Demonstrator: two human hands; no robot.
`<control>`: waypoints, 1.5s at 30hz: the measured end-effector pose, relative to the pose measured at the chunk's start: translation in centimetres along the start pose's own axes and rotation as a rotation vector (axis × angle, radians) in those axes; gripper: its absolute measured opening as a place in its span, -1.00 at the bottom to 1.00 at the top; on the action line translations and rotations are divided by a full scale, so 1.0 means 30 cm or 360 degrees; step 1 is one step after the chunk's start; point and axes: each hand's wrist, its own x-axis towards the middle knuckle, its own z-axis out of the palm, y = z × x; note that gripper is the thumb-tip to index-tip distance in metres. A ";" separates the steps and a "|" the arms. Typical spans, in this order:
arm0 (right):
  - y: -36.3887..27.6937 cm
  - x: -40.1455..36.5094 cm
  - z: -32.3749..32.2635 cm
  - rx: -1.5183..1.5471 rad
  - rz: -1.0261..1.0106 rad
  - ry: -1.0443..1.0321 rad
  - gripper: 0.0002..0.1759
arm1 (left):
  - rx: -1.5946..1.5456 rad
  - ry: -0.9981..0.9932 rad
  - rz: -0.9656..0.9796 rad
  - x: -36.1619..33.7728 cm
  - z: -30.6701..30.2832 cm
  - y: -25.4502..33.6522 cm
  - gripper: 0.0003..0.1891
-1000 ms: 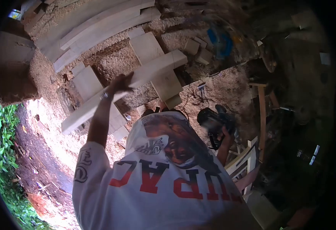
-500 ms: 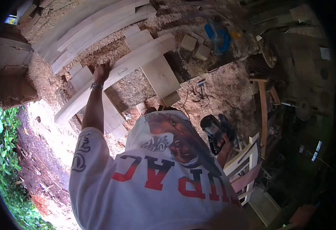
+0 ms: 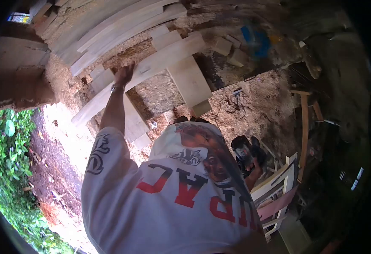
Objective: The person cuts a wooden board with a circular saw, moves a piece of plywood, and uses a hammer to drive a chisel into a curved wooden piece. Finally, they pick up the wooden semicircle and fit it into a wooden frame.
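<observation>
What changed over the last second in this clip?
The left hand carried the long plank away from the body and laid it across the two short boards; the hand still rests on the plank. The right hand keeps the black power tool at the side, as before.

Sawdust-strewn ground (image 3: 253, 101), stacked planks (image 3: 109, 25), wood blocks (image 3: 223, 45), green plants (image 3: 7, 156)

Pale plank (image 3: 168, 55), white red-lettered shirt (image 3: 122, 211), black power tool (image 3: 244, 153), green plants (image 3: 7, 161).
</observation>
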 end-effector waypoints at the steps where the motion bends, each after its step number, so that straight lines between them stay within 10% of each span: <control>1: 0.013 0.020 -0.024 0.0017 0.0011 -0.0055 -0.65 | 0.0047 -0.0068 -0.0006 -0.004 -0.009 0.001 -0.12; 11: -0.027 0.002 0.040 0.0096 0.0051 0.0012 -0.64 | 0.0007 -0.0223 0.0210 0.013 -0.008 -0.031 -0.13; 21: 0.033 0.071 0.013 0.0160 0.0033 0.0040 -0.73 | 0.0557 0.0274 0.0848 -0.243 0.123 -0.061 -0.18; 28: -0.027 0.006 0.036 0.0227 -0.0187 0.0061 -0.72 | 0.0636 0.0216 0.0665 0.162 -0.222 0.008 -0.24; 34: -0.098 -0.094 0.011 0.0172 -0.0334 0.0092 -0.72 | 0.0603 0.1164 0.0981 0.487 -0.606 0.231 -0.30; 45: 0.285 -0.131 -0.230 0.0290 -0.0318 0.0283 -0.75 | 0.0001 0.0657 0.1296 0.256 0.097 0.229 -0.52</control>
